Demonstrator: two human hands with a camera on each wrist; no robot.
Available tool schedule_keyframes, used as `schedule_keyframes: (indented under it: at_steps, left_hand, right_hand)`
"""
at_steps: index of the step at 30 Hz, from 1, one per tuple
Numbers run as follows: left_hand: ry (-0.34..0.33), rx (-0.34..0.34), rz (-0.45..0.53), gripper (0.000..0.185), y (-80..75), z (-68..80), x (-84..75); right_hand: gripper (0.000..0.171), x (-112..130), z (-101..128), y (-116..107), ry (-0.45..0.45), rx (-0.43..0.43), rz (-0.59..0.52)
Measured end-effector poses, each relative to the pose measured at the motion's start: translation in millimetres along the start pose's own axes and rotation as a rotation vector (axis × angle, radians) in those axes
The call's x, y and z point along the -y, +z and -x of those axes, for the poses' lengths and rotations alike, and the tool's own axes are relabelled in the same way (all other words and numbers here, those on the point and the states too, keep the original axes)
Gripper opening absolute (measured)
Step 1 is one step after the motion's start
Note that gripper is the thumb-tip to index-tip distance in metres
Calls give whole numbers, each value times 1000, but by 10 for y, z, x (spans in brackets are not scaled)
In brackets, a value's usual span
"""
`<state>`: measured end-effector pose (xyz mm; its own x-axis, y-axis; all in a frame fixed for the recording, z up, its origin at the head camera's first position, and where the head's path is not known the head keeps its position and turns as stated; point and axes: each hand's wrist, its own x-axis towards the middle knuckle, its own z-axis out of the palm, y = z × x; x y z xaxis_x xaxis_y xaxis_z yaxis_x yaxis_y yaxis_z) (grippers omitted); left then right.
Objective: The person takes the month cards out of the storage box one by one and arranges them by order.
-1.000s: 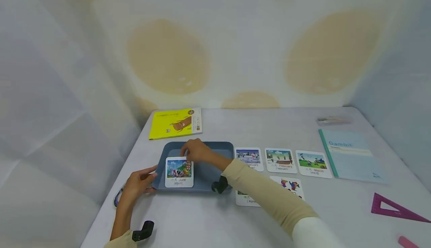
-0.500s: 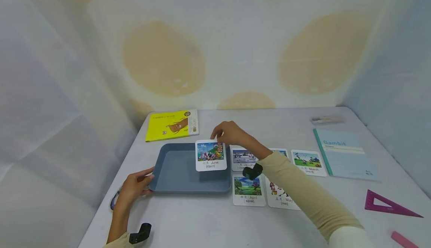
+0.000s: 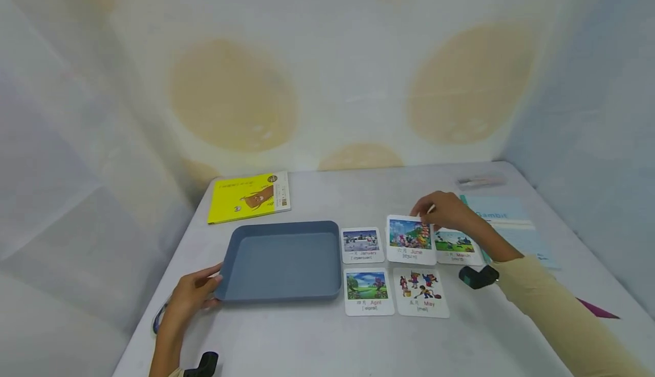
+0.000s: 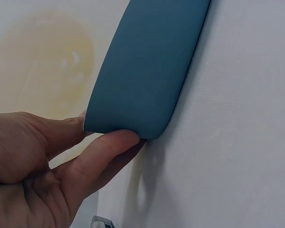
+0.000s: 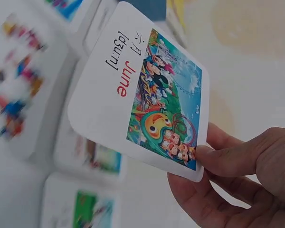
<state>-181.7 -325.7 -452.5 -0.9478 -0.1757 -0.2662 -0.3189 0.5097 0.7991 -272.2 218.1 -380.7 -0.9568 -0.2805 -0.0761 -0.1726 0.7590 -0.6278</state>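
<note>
Between thumb and fingers, my right hand pinches the upper right corner of the June picture card. In the right wrist view the card is tilted, its printed face showing. It overlaps the second spot of the upper card row, hiding the February card. The January card lies to its left and the March card to its right. Below are the April card and the May card. My left hand grips the near left corner of a blue-grey tray, thumb at the rim, fingers below.
A yellow book lies at the back left. At the right are a light blue Gambit notebook, partly behind my forearm, and a clear packet. The tip of a purple set square shows beyond my sleeve. Something blue-rimmed lies beside my left wrist.
My right hand has lifted the June card from the tray and carried it right, over the upper card row. The left hand stays at the tray's corner. The whole view has shifted slightly.
</note>
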Motion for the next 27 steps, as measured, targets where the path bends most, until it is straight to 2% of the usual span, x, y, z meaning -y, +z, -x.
schedule_keyframes:
  at_steps: [6,13,20,27]
  left_hand:
    - [-12,13,5,52,-67,10,24]
    - [-38,13,-3,55,-142,47,57]
    - [-18,9,-19,55,-169,76,42]
    - [-25,13,-8,55,-179,92,50]
  right_hand:
    - [13,-420,378,-18,75,-10,68]
    - [14,-639,703,47,85,55,92]
    - [14,-720,835,66,123,53,110]
    - [10,-831,835,224,142,5,157]
